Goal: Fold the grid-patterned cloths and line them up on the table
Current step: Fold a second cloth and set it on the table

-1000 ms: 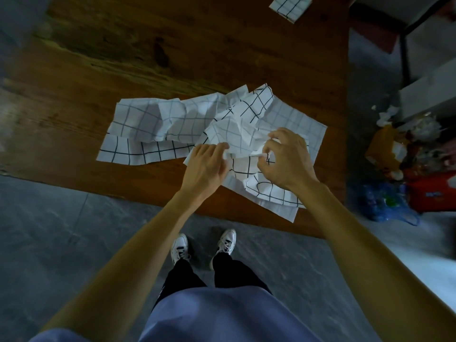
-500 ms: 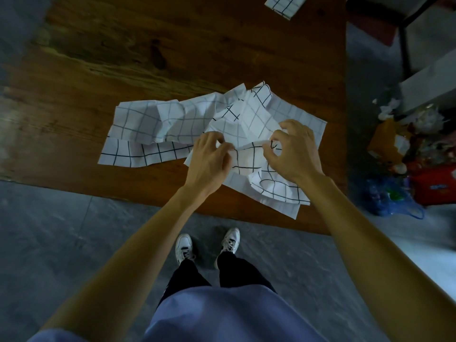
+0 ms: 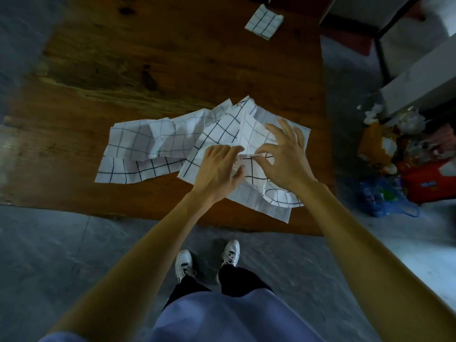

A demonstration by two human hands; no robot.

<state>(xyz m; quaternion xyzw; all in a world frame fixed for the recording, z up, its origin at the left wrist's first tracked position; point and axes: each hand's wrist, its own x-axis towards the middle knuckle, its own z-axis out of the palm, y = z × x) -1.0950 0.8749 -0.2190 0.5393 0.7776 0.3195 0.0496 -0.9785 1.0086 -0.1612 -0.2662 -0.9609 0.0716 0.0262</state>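
1. Leftmost on the dark brown wooden table [image 3: 172, 58] lies a crumpled white cloth with a thin dark grid [image 3: 138, 154], spread loosely near the table's near edge. It looks unfolded, probably waiting its turn.
2. Overlapping its right end sits a rumpled heap of white grid-patterned cloth with bolder lines [image 3: 222, 129], more than one layer deep; how many cloths are in it I cannot tell.
3. Both hands work at the heap's middle, apparently to find an edge or corner so one cloth can be pulled free and flattened for folding.
4. Resting on the heap, the left hand [image 3: 217, 169] has its fingers bent inward, and its fingertips appear to pinch a raised fold.
5. Just beside it, the right hand [image 3: 283, 156] pinches the same ridge between thumb and forefinger, while its other fingers fan out wide above the cloth.
6. Far back on the table, well apart from the heap, a small folded white grid-patterned square of cloth [image 3: 264, 22] lies flat, likely the start of the row.
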